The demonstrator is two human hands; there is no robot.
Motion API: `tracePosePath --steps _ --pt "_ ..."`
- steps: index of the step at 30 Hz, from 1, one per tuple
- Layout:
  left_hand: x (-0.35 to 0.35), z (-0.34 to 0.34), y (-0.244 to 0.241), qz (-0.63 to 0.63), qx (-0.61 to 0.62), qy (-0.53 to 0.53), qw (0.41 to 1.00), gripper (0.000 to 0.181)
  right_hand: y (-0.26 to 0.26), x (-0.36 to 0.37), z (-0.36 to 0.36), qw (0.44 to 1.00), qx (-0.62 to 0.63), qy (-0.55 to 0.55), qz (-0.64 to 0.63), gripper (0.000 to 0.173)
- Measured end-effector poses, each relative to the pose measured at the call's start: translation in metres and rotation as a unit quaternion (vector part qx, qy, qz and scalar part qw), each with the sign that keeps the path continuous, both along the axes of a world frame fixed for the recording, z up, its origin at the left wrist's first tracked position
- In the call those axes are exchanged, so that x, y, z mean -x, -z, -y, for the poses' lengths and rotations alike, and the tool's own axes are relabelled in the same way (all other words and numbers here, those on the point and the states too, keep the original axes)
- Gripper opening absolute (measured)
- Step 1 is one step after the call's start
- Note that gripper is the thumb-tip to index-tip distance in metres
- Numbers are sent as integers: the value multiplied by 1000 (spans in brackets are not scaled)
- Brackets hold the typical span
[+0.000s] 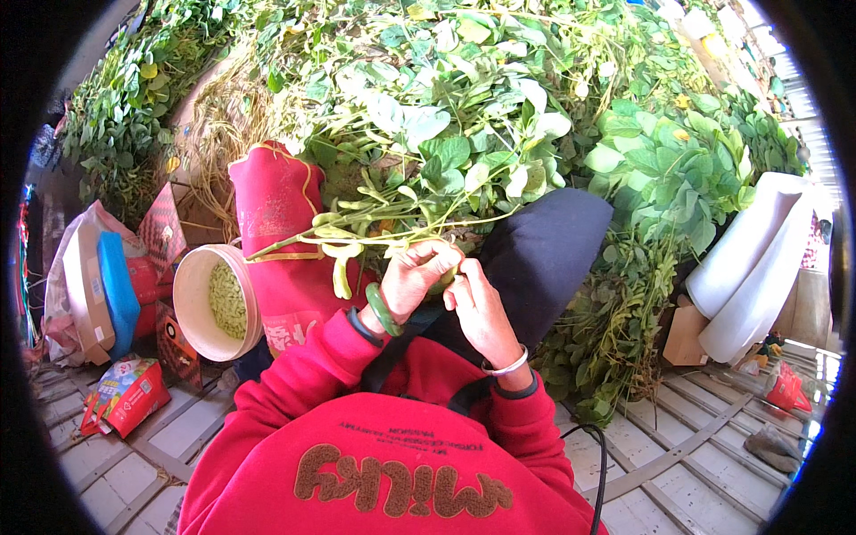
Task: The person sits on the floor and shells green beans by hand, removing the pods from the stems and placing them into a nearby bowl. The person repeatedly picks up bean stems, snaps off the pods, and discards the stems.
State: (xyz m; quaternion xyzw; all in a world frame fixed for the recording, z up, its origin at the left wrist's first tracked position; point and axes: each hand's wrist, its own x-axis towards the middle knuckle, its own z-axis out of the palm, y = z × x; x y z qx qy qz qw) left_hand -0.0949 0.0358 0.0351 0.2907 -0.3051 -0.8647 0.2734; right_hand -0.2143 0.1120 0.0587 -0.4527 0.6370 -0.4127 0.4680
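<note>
Just above my lap, my left hand (409,277) and my right hand (480,311) meet with fingertips pinched around a green bean pod (444,281). My fingers cover most of that pod. A cut bean stalk (287,247) with leaves lies across my thighs, passing behind my left hand. Several pods hang from it, one of them a plump pod (342,275) left of that hand. To my left a white plastic bucket (187,301) leans open towards me, with shelled green beans (228,301) inside.
A thick heap of leafy bean plants (428,100) spreads in front of me and to the right. At left stand a blue box (118,294) and a red printed bag (130,394). A white rolled sheet (749,247) is at right. A black cable (602,461) runs beside me.
</note>
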Motion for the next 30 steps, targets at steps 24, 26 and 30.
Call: tracePosePath --steps 24,26,30 --pt "-15 15 -2 -10 -6 101 995 12 -14 10 4 997 5 -64 -40 14" --pt "-3 6 8 4 141 45 989 12 -9 6 5 985 99 -34 -140 7" --pt "-7 5 -5 18 123 74 989 14 -16 5 5 993 51 -18 -108 8"
